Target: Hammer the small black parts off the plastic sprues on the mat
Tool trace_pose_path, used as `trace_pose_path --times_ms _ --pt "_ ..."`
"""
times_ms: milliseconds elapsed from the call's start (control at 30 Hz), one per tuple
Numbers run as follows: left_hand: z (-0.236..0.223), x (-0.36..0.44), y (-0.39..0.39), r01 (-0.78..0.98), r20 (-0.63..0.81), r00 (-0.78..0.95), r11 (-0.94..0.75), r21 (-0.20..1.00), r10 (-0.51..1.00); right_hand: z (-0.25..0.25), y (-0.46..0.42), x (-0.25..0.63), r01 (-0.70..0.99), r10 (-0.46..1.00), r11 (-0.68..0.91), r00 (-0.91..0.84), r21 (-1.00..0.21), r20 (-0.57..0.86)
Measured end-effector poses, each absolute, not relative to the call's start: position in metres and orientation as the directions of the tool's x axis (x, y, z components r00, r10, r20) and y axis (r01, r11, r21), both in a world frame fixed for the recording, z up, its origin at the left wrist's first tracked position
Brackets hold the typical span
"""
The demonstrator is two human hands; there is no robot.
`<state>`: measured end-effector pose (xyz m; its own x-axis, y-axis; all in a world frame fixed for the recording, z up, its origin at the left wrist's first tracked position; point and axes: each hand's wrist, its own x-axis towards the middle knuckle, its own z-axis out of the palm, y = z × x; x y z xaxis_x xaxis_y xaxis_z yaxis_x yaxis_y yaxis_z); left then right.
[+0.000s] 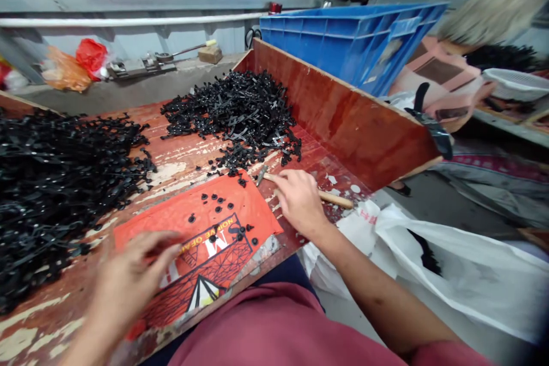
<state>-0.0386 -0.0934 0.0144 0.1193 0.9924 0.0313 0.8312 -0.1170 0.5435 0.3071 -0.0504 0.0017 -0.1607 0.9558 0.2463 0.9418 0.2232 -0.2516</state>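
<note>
My right hand (pixel 302 203) is closed over the wooden handle (pixel 337 199) of a small hammer-like tool, whose metal head (pixel 261 175) points to the far left. The tool lies low over the table beside an orange-red printed cloth or bag (pixel 171 214). My left hand (pixel 132 274), blurred by motion, hovers at the cloth's left part with thumb and fingers apart; I see nothing in it. Several small black round pieces (pixel 219 209) are scattered on the cloth.
A big heap of black strip-like parts (pixel 51 183) covers the left; another heap (pixel 240 108) lies at the back. A wooden side board (pixel 343 117) bounds the table, with a blue crate (pixel 317 40) behind it. White sacks (pixel 463 263) stand at right, near another person (pixel 454 80).
</note>
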Motion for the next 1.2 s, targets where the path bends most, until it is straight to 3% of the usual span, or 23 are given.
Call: trace_pose_path --times_ms 100,167,267,333,500,600,667,733,800,833,900,1067,1200 --pt "-0.014 0.013 -0.087 0.821 0.000 0.179 -0.149 0.551 0.984 0.007 -0.070 0.281 0.751 0.808 0.587 -0.517 -0.303 0.282" --pt "-0.022 0.030 -0.087 0.848 0.013 0.192 -0.172 0.501 0.981 0.004 -0.078 0.265 0.697 0.742 0.670 -0.624 -0.255 0.245" --pt "-0.020 0.027 -0.089 0.863 0.027 0.209 -0.197 0.465 0.978 -0.003 -0.077 0.251 0.699 0.716 0.697 -0.664 -0.158 0.215" --pt "-0.016 0.011 -0.090 0.885 0.052 0.185 -0.190 0.424 0.981 -0.005 -0.072 0.244 0.703 0.722 0.690 -0.654 -0.171 0.225" --pt "-0.007 -0.048 -0.088 0.992 0.109 0.009 -0.023 0.124 0.994 -0.006 -0.071 0.212 0.650 0.677 0.736 -0.701 -0.190 0.222" --pt "-0.006 -0.066 -0.085 0.999 0.055 0.010 -0.012 0.044 0.998 -0.005 -0.068 0.201 0.643 0.683 0.730 -0.704 -0.232 0.195" --pt "-0.004 -0.060 -0.082 0.997 0.085 0.010 -0.016 0.070 0.996 -0.002 -0.062 0.212 0.649 0.741 0.664 -0.636 -0.371 0.215" --pt "-0.003 -0.040 -0.079 0.973 0.090 0.050 -0.069 0.222 0.995 0.004 -0.055 0.234 0.653 0.814 0.572 -0.524 -0.496 0.249" --pt "-0.002 -0.013 -0.073 0.893 0.024 0.158 -0.153 0.423 0.987 0.009 -0.054 0.256 0.725 0.871 0.490 -0.409 -0.484 0.271" --pt "-0.002 0.000 -0.069 0.866 -0.007 0.212 -0.185 0.464 0.977 0.012 -0.056 0.265 0.736 0.871 0.492 -0.418 -0.466 0.259" --pt "-0.003 0.023 -0.061 0.862 -0.039 0.288 -0.241 0.446 0.957 0.014 -0.062 0.272 0.740 0.845 0.535 -0.484 -0.408 0.229" --pt "-0.002 0.039 -0.049 0.915 -0.059 0.333 -0.307 0.262 0.941 0.007 -0.069 0.254 0.768 0.794 0.608 -0.590 -0.199 0.148" --pt "0.002 0.027 -0.046 0.922 -0.100 0.266 -0.223 0.318 0.959 -0.001 -0.059 0.238 0.752 0.767 0.641 -0.619 -0.156 0.168"
